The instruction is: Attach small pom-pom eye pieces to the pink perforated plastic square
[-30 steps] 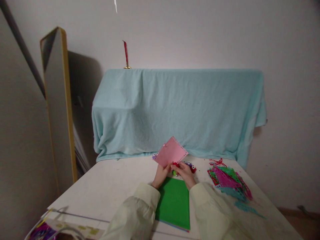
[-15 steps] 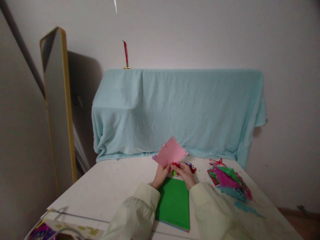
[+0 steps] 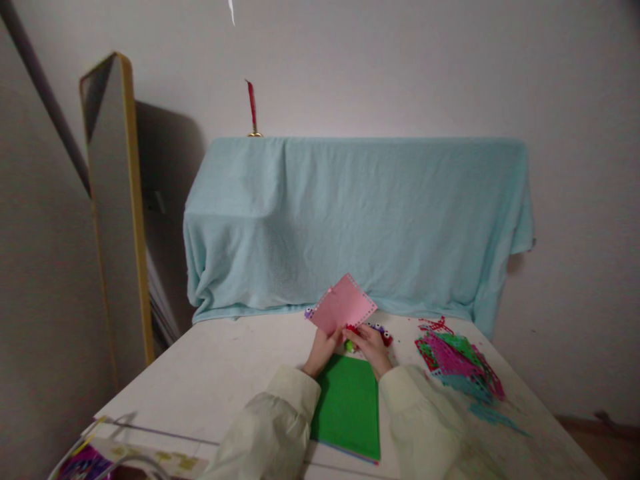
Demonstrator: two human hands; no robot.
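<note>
A pink sheet [image 3: 345, 303] with small holes punched along its edges is gripped at its near corner by my left hand [image 3: 323, 348], tilted up above the table. My right hand [image 3: 370, 345] has its fingers closed on a red hole punch [image 3: 352, 329] at that same corner, with the fingertips of both hands nearly touching. A green piece [image 3: 349, 346] shows just under the hands; its kind is unclear. Below them lies a stack of coloured sheets [image 3: 350, 407], green on top.
Several small punches with googly eyes [image 3: 380, 330] stand behind my right hand, and a purple one [image 3: 309, 312] beyond the sheet. Punched coloured scraps [image 3: 455, 360] lie heaped at the right. A bag [image 3: 85, 461] sits front left; a light-blue cloth [image 3: 360, 220] hangs behind the table [image 3: 215, 373].
Almost nothing differs. The pink sheet has shifted very slightly to the right, and both hands keep their places.
</note>
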